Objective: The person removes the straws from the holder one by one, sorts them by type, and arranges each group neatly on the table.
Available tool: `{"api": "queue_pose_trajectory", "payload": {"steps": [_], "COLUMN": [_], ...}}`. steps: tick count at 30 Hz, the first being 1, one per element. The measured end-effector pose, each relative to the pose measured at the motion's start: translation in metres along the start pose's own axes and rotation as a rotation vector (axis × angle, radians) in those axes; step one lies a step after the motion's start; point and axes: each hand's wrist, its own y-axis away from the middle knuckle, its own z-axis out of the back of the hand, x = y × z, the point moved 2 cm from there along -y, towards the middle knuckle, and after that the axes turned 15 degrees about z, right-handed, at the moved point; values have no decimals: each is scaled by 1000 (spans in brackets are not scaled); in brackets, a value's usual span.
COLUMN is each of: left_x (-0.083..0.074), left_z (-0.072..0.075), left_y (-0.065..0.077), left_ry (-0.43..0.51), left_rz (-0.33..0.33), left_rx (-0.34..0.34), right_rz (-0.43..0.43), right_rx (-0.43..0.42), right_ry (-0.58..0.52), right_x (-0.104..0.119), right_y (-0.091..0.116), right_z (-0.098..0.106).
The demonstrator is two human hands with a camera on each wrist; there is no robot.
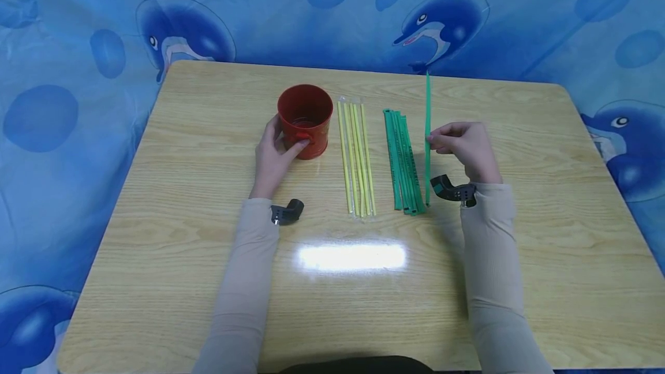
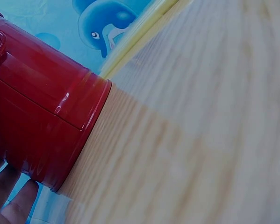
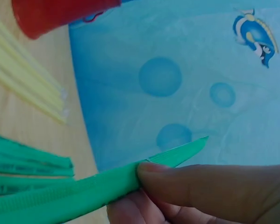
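A red metal bucket (image 1: 320, 131) with a small loop handle stands upright on the table. My left hand (image 1: 272, 154) holds it from the left, thumb by the handle and fingers round the side. In the left wrist view the bucket (image 2: 41, 88) fills the left, with some fingers (image 2: 22, 200) below it. My right hand (image 1: 464, 146) pinches a long green paper-wrapped straw (image 1: 428, 103) between thumb and fingers. The right wrist view shows the straw's tapered end past the thumb (image 3: 186, 182). Beside it lies a bundle of several like green straws (image 1: 402, 160).
Several yellow straws (image 1: 357, 160) in clear wrappers lie between the bucket and the green bundle. All rests on a pale wooden table (image 1: 171, 247). A blue dolphin-print sheet (image 1: 280, 10) hangs behind its far edge. Wrist cameras (image 1: 288, 212) sit on both arms.
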Motion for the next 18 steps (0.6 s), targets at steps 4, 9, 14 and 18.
{"api": "queue_pose_trajectory", "payload": {"steps": [4,9,14,18], "left_x": [0,1,2,-5], "left_z": [0,1,3,12], "left_y": [-1,-1,1,4], "left_ry": [4,1,-45,-198], "left_rz": [-1,14,42,75], "left_rx": [4,7,26,29], "right_rz": [-48,-100,-145,-137], "right_rx": [26,63,112,131], "right_ry": [-17,-1,62,118], "right_x": [-17,-38,-52,-56], "right_y": [-2,-5,-4,-6], "right_z": [-2,-9,-18,-18]}}
